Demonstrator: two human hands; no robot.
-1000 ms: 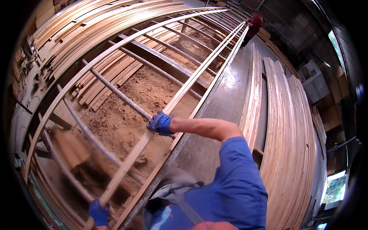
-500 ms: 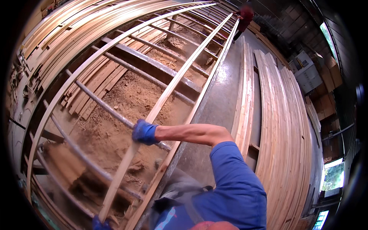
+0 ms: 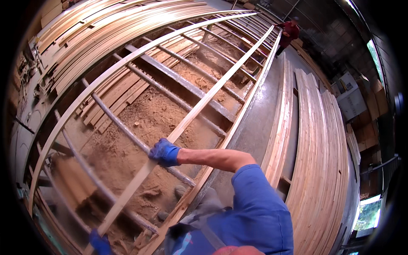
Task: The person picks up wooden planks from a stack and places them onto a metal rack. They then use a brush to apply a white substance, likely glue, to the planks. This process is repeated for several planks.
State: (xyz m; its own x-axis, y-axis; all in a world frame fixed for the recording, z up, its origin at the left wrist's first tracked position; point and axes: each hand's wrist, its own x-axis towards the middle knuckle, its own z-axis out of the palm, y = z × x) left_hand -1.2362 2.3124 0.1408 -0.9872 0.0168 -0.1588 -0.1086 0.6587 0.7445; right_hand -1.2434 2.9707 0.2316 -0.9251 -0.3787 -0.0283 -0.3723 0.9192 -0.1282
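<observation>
A long, narrow wooden board [image 3: 202, 105] lies across the metal rollers of a conveyor frame and runs away from me toward the far end. My right hand [image 3: 164, 152], in a blue glove, is wrapped around it from above. Lower left, at the board's near end, is my left hand [image 3: 100, 243], also gloved in blue. Its fingers seem closed around the wood, though part of that hand is cut off by the picture's edge. Another long board [image 3: 123, 63] curves along the frame's left side. A further one [image 3: 231, 131] lies along the right edge nearest my body.
Sawdust [image 3: 148, 114] covers the ground under the rollers [image 3: 123, 125]. Stacked boards [image 3: 314, 140] lie on the floor to the right, and more [image 3: 102, 38] at the far left. A person in dark red [image 3: 290, 32] stands at the conveyor's far end. A white box [image 3: 350, 100] stands far right.
The view has shifted, so the scene sits lower and to the right. Both my hands stay on the board; the left appears slightly farther left. The far person's arms have come into clearer view.
</observation>
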